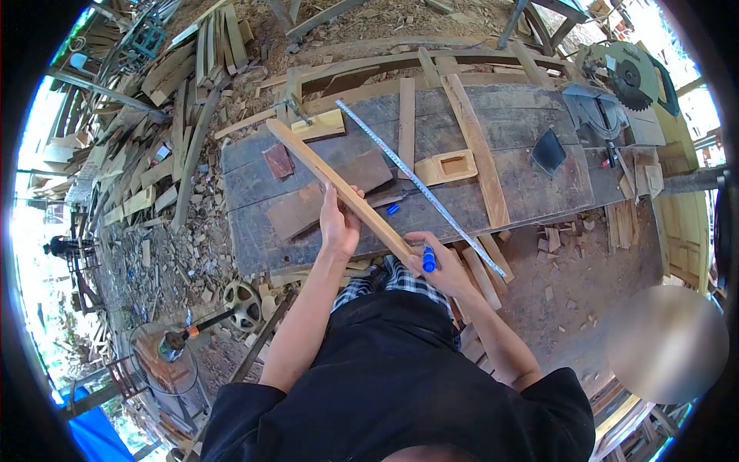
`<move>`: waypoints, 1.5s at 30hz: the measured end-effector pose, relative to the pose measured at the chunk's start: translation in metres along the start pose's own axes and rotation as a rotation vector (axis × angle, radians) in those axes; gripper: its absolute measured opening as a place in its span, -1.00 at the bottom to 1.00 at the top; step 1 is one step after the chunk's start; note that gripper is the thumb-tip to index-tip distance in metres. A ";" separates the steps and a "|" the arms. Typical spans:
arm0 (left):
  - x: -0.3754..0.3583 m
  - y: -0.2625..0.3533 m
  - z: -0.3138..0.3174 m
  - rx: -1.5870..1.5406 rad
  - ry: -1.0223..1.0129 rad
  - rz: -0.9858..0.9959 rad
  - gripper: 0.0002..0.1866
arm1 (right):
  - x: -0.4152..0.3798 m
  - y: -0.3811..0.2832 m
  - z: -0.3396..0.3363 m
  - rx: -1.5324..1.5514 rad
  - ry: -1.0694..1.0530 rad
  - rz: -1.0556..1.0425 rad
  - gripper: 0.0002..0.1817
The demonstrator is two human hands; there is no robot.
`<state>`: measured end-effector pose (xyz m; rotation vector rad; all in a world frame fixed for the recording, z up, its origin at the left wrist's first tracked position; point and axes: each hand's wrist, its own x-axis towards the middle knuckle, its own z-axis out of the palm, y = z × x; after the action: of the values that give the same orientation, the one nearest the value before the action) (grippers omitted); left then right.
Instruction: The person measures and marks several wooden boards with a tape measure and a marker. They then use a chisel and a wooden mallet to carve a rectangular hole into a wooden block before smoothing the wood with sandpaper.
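My left hand (340,223) is closed around the middle of a long wooden strip (308,156), which slants over the workbench toward my body. At the strip's near end, my right hand (446,268) grips a blue marker (429,259); its fingers also lie against the wood, and the marker's tip is hidden. A small blue cap (393,209) rests on the bench. Below the strip lies a dark brown board (296,212). To the right, a tape measure blade (419,185) stretches diagonally across the bench, beside a wooden hand plane body (446,167).
The dark workbench (531,131) carries a reddish block (278,161), a long plank (477,154) and a black piece (549,151). A miter saw (627,81) stands at the far right. Scrap wood covers the ground, and a fan (163,358) stands at lower left.
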<state>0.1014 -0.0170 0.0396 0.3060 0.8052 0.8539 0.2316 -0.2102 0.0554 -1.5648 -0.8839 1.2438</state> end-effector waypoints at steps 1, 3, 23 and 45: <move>-0.002 0.000 -0.002 -0.001 0.002 0.001 -0.67 | 0.000 0.001 0.001 0.044 0.037 -0.021 -0.55; -0.006 -0.001 -0.007 0.188 0.040 0.093 -0.72 | 0.000 -0.001 0.003 0.089 0.075 -0.041 -0.56; 0.005 0.020 -0.110 0.547 0.242 0.175 -0.74 | 0.032 0.059 0.070 -0.276 -0.137 -0.029 -0.53; 0.017 0.042 -0.102 1.059 0.224 0.176 -0.48 | 0.042 0.072 0.090 -0.285 -0.107 0.002 -0.55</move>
<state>0.0102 0.0160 -0.0152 1.2411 1.4183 0.5573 0.1533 -0.1747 -0.0320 -1.7324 -1.1690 1.2539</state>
